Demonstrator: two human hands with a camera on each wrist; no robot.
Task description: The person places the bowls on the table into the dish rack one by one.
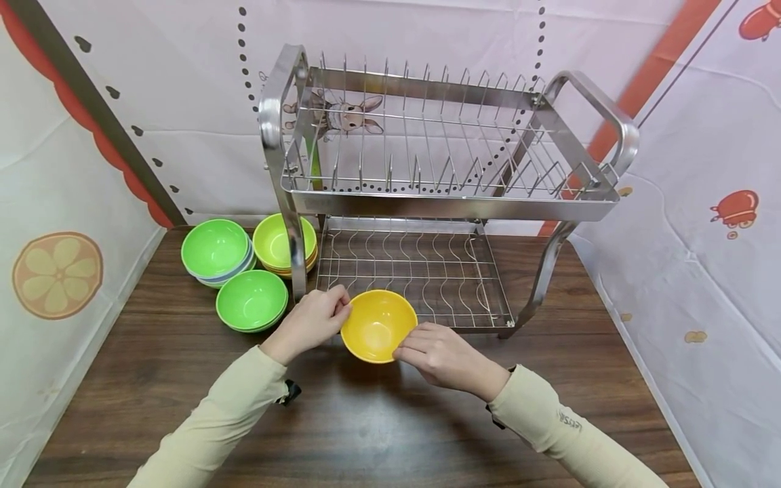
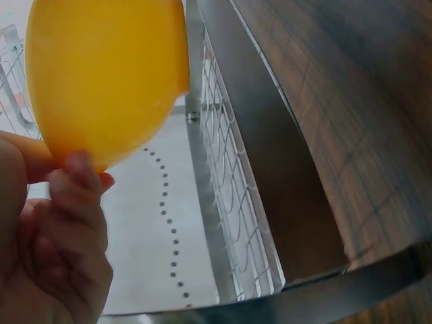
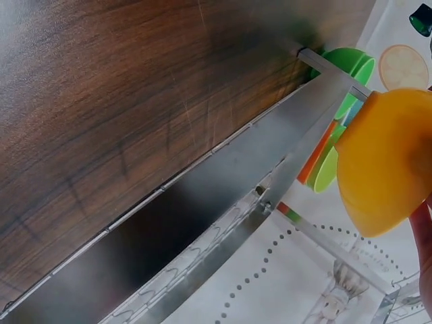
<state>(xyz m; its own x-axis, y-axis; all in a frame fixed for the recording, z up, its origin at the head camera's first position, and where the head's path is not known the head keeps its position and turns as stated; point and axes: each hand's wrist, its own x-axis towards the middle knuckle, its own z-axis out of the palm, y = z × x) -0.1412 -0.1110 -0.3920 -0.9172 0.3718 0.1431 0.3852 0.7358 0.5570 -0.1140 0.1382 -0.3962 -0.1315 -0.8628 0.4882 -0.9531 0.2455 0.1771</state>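
Observation:
A yellow bowl [image 1: 378, 327] is held up between both hands, in front of the lower shelf of a metal dish rack [image 1: 451, 207]. My left hand [image 1: 316, 320] pinches its left rim with thumb and curled fingers. On the lower right rim, my right hand [image 1: 442, 356] grips between thumb and fingers. Seen from the left wrist, the bowl [image 2: 108, 74] hangs clear of the table, and the left hand [image 2: 57, 236] holds its edge. In the right wrist view the bowl [image 3: 388, 162] covers most of the right hand, of which a little [image 3: 424, 250] shows at the edge.
Left of the rack stand stacked bowls: green over blue [image 1: 215, 249], yellow-green over orange [image 1: 282, 242], and a green stack [image 1: 252, 300] in front. The rack's upper tier [image 1: 427, 135] has upright wires; its lower shelf [image 1: 415, 271] has wavy wires. Printed cloth walls surround the wooden table [image 1: 378, 434].

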